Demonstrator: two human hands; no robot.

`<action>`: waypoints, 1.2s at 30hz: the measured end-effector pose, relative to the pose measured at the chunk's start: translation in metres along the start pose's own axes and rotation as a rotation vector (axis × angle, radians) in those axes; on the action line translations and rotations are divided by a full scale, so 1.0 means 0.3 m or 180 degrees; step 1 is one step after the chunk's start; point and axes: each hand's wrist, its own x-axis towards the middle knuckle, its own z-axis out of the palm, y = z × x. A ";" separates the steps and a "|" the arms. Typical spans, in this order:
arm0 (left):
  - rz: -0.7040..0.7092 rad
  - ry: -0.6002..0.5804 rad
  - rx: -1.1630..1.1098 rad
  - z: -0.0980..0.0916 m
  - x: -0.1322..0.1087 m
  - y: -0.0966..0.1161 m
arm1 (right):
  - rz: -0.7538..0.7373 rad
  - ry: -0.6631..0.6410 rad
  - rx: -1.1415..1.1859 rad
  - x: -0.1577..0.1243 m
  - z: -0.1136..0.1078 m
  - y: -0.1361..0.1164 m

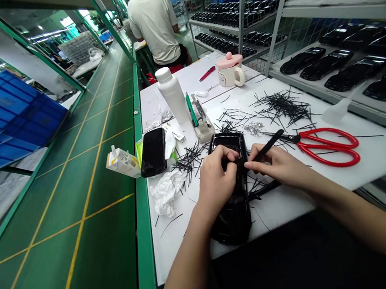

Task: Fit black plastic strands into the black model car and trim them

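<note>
Head view: left hand (215, 181) and right hand (278, 165) are both over a black model car (232, 223), which lies on the white worktop (186, 251) near its front edge. Left grip clenched at the car's middle; what it pinches is hidden. Right grip holds a black stick (265, 146), tip at the car. Step in hand looks like seating loose strands (189, 161) into the body. Next move calls for a steady pinch. Red scissors (317, 147) lie just beside the right hand.
</note>
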 end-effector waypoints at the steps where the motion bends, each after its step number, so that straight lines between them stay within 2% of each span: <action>1: -0.0001 0.0003 0.0001 0.000 0.000 0.001 | -0.0018 0.0034 -0.0017 0.000 -0.001 0.002; 8: -0.0008 0.0003 -0.0004 0.002 0.000 0.000 | -0.0040 0.0216 0.0024 -0.002 -0.009 0.008; 18: -0.0005 0.0039 0.0020 0.000 0.001 -0.001 | 0.0095 -0.0023 0.0341 0.003 -0.020 0.017; 21: -0.0029 0.0037 0.0045 0.001 0.000 0.002 | 0.0080 0.0067 0.0231 0.000 -0.021 0.007; 24: -0.0047 0.0028 0.0073 0.002 0.001 0.004 | -0.0093 0.0210 0.0076 -0.012 -0.055 -0.018; 28: -0.0072 0.0014 0.0069 0.001 0.004 0.001 | -0.0604 0.0325 -0.0721 -0.030 -0.157 -0.015; 33: -0.0127 0.0049 0.0062 -0.009 -0.003 0.002 | -0.1445 -0.0138 -0.2740 -0.027 -0.251 0.100; 36: -0.0148 0.0037 0.0074 -0.015 -0.014 0.011 | -0.1744 -0.0375 -0.3158 0.034 -0.263 0.111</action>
